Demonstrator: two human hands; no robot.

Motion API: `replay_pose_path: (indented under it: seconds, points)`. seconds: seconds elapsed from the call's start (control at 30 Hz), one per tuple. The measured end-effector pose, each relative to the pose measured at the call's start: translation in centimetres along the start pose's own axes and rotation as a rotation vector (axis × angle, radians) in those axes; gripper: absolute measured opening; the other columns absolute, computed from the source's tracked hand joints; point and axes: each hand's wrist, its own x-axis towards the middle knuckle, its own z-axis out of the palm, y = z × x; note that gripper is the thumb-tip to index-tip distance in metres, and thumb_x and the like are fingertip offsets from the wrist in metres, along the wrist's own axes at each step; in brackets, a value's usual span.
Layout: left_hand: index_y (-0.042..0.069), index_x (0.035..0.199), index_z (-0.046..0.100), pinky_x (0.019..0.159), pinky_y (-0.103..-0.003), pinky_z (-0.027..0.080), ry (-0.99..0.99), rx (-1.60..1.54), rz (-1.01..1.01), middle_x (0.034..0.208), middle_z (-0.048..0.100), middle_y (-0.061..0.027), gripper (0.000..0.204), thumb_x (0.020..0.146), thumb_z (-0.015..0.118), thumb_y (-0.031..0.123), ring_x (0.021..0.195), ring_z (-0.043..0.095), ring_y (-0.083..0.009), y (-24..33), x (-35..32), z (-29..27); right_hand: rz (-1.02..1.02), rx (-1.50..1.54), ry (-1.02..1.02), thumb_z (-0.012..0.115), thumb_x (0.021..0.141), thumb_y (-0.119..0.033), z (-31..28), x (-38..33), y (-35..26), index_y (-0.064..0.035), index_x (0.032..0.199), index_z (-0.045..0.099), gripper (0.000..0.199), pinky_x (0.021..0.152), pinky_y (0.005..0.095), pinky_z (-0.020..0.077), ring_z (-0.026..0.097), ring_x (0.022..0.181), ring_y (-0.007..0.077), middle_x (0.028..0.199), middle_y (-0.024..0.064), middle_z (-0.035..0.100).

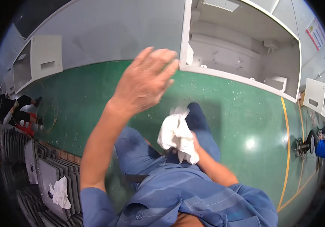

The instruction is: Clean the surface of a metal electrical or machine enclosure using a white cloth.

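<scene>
My left hand is raised in front of me, its fingers stretched out and slightly blurred, holding nothing. It appears near the lower left corner of a large open light-grey metal cabinet, though whether it touches the frame I cannot tell. Close to my lap, my right hand grips a crumpled white cloth. The cloth covers most of that hand's fingers and hangs down in folds. Inside the cabinet are small white brackets and a long rail along its inner wall.
Flat grey panels extend left of the cabinet. Stacked dark-edged panels stand at lower left, another white cloth on them. Smaller cabinets stand at both sides. Seated people work far left and right. Yellow lines cross the green floor.
</scene>
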Motion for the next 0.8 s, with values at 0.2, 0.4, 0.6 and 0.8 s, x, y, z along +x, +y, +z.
replay_pose_path:
  seconds: [0.2,0.4,0.6,0.8]
  points:
    - [-0.003,0.090,0.065,0.113,-0.040,0.036,-0.255,0.123,0.221,0.097,0.063,-0.0143,0.040,0.084,0.067,0.037,0.108,0.056,-0.0281,0.4,5.1,1.8,-0.079,-0.204,0.093,0.051,0.098,-0.026,-0.3,-1.7,1.5,-0.0045,0.133,0.049,0.041,0.086,0.0443,0.0521,0.060,0.111,0.0310,0.122,0.0159,0.059]
    - [0.001,0.073,0.064,0.082,-0.041,0.046,-0.351,0.110,0.154,0.076,0.062,-0.0143,0.031,0.080,0.071,0.031,0.081,0.059,-0.0315,3.2,9.2,5.6,-0.439,-0.847,0.265,0.056,0.097,-0.021,-0.9,-10.0,-2.8,-0.0045,0.127,0.054,0.035,0.071,0.0430,0.0583,0.062,0.104,0.0285,0.115,0.0141,0.062]
    - [0.002,0.069,0.059,0.073,-0.042,0.046,-0.396,0.054,0.167,0.072,0.059,-0.0133,0.033,0.082,0.070,0.031,0.076,0.058,-0.0311,8.6,10.8,5.2,-0.506,-0.367,0.149,0.055,0.097,-0.028,-6.5,-16.2,-7.8,-0.0054,0.132,0.049,0.042,0.077,0.0512,0.0593,0.065,0.097,0.0317,0.117,0.0167,0.061]
    - [0.004,0.067,0.057,0.067,-0.041,0.045,-0.252,-0.092,0.192,0.066,0.056,-0.0100,0.035,0.085,0.069,0.032,0.066,0.056,-0.0297,11.3,12.0,4.6,-0.618,0.001,0.029,0.055,0.096,-0.032,-0.4,-18.1,-10.1,-0.0054,0.136,0.047,0.048,0.073,0.0498,0.0605,0.066,0.095,0.0307,0.122,0.0167,0.060]
